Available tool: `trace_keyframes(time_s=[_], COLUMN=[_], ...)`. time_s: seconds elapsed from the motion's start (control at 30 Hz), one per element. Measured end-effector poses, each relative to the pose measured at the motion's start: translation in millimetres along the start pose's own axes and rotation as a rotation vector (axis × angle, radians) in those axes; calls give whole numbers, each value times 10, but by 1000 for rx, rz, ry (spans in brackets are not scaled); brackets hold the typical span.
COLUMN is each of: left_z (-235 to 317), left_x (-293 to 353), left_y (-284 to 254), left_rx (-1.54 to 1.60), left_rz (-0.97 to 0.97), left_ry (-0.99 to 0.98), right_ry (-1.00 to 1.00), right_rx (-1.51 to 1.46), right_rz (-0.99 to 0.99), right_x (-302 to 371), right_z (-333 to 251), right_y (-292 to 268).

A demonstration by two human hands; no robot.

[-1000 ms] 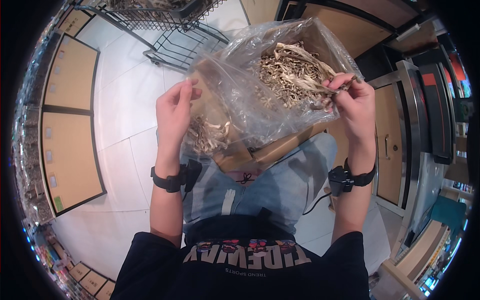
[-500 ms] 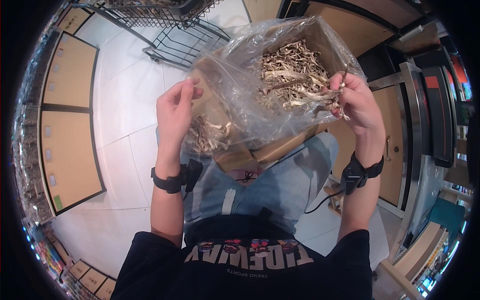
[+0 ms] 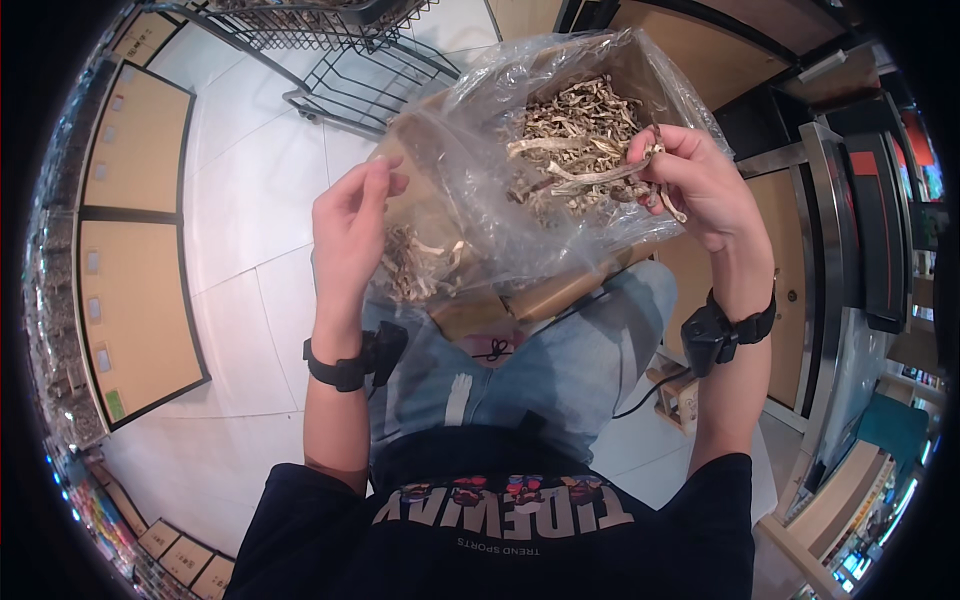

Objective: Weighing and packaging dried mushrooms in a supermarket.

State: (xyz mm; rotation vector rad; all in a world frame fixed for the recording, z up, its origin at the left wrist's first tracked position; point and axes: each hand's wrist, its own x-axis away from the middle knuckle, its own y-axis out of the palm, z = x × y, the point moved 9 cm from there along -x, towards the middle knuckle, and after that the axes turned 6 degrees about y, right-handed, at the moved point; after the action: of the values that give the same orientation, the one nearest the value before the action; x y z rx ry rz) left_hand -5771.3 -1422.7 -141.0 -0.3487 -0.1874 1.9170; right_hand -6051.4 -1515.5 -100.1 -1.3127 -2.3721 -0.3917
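Note:
My right hand (image 3: 695, 180) is closed around a few long dried mushrooms (image 3: 585, 180), whose pale stems reach left over the box. Below them, a heap of dried mushrooms (image 3: 580, 115) fills a cardboard box (image 3: 655, 95) lined with clear plastic (image 3: 500, 85). My left hand (image 3: 350, 220) is closed, thumb against fingertips, at the edge of a clear plastic bag (image 3: 465, 215); its exact grip is hard to see through the clear film. A smaller bunch of dried mushrooms (image 3: 415, 265) lies inside this bag, beside my left wrist.
A black wire cart (image 3: 350, 60) stands beyond the box on the left. Wooden cabinets (image 3: 140, 310) line the left side. At the right are a metal-framed cabinet (image 3: 785, 280) and shelves. My knees (image 3: 640, 300) flank the box on a tiled floor (image 3: 240, 340).
My right hand has moved slightly left and turned, bringing the held mushrooms further over the heap with their stems more spread. My left hand has barely moved.

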Motion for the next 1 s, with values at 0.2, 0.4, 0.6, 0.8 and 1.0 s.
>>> trace_keyframes(time_s=[0.2, 0.4, 0.6, 0.8, 1.0], left_z=[6, 16, 35, 46, 69], left_x=[-16, -10, -10, 17, 10], left_y=[10, 37, 24, 7, 79], left_rx=[9, 30, 6, 22, 4], left_rz=[36, 29, 27, 41, 58], left_ry=[-15, -5, 20, 42, 45], right_ry=[-50, 11, 54, 76, -4], right_rx=[104, 147, 65, 69, 348], right_rz=[-13, -43, 10, 55, 86], right_x=[-15, -160, -269, -282, -195], right_z=[-134, -33, 30, 44, -175], right_y=[127, 193, 77, 58, 357])
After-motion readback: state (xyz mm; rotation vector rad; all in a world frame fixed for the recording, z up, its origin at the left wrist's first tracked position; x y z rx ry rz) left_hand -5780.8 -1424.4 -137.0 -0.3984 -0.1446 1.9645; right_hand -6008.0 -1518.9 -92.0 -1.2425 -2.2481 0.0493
